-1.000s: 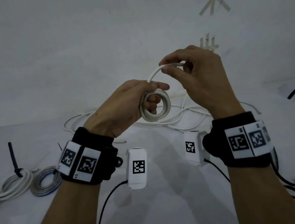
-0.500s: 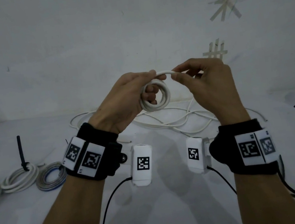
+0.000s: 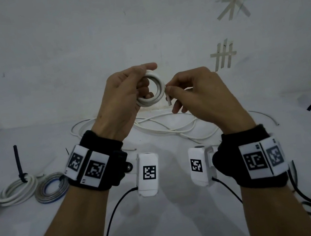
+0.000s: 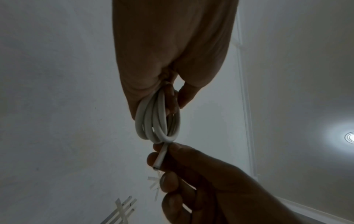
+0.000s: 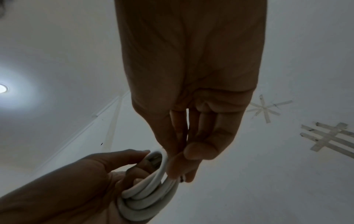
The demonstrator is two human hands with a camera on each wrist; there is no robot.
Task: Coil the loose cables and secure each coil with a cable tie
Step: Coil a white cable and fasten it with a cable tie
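Left hand (image 3: 124, 94) grips the white coil (image 3: 151, 91) in mid-air; right hand (image 3: 191, 89) pinches its free end (image 3: 168, 100). Slackening either grip risks the untied loops springing open

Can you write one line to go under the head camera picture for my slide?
Left hand holds a small white cable coil while the right hand pinches its loose end.
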